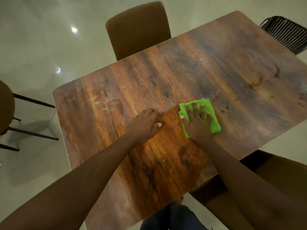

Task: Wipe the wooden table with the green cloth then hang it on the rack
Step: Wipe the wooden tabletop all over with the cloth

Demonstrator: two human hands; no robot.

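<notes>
Pressing down on the green cloth, your right hand lies flat on top of it with fingers straight and spread, the thumb out to the left over the cloth's edge. Nothing is pinched or curled round; the palm and fingers simply bear on it. The cloth is folded into a rough rectangle and sits on the wooden table, a little right of the middle and nearer your edge than the far one.

Your left hand rests on the bare wood just to the left of the cloth, apart from it. Its fingers are bent loosely with the tips on the surface, the thumb points toward the cloth, and it holds nothing.

Between your hands and back toward your edge, the wood looks darker and glossier than the paler, dusty-looking surface to the left. To the right of the cloth, orange-brown spots and smears mark the tabletop, some near the cloth and more toward the far right side.

A brown chair stands pushed in at the far long edge. A black slatted chair shows at the far right corner, a round brown seat on dark legs stands off the left end, and another brown seat lies below your right forearm. The glossy pale floor reflects lights.
</notes>
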